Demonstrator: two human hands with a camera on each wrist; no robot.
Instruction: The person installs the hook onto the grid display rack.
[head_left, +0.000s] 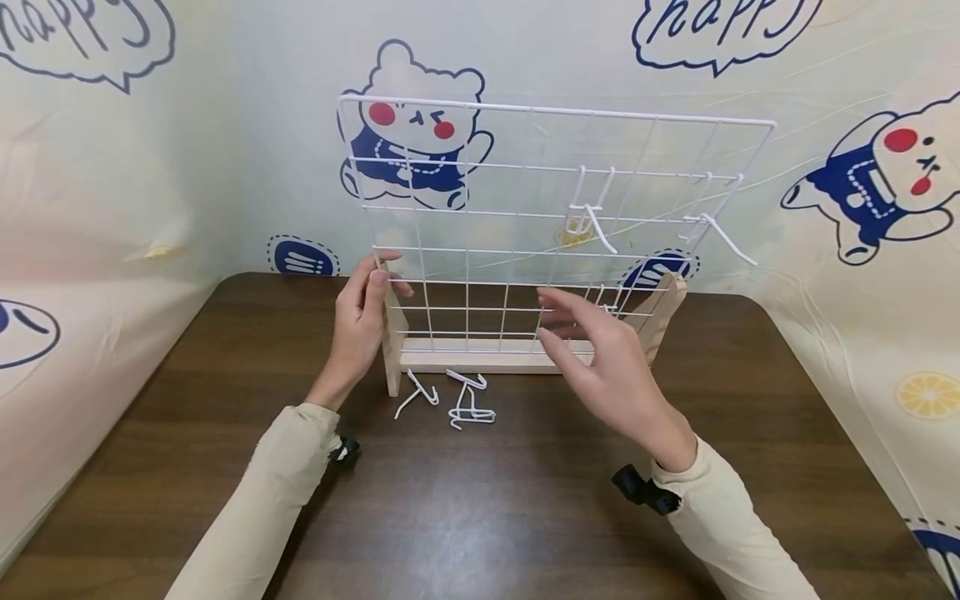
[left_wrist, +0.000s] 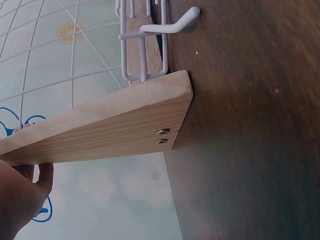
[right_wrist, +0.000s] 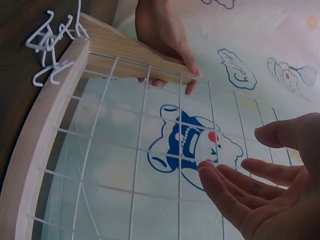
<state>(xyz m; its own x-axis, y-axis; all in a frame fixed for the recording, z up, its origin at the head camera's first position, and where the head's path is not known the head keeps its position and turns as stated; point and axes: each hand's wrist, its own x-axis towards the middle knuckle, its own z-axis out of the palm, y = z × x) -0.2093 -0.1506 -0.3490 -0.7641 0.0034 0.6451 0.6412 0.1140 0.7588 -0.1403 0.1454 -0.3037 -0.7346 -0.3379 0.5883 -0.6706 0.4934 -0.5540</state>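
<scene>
A white wire grid rack point(head_left: 555, 109) stands tilted in a wooden frame. My left hand point(head_left: 360, 308) grips the left wooden side piece point(head_left: 392, 350), thumb on the near side and fingers behind. In the left wrist view that side piece point(left_wrist: 100, 135) shows two metal fasteners. My right hand point(head_left: 611, 375) is in front of the grid's lower right, fingers apart and loosely bent, with nothing held; the right wrist view shows the palm point(right_wrist: 270, 200). One white hook point(head_left: 592, 218) hangs on the upper grid, with another hook point(head_left: 708, 223) to its right.
On the dark wooden table point(head_left: 465, 508), loose white hooks point(head_left: 471, 408) lie before the rack's wooden base bar point(head_left: 480, 363), near its left end. The right wooden side piece point(head_left: 663, 312) is partly behind my right hand. A printed cloth point(head_left: 247, 167) hangs behind the table.
</scene>
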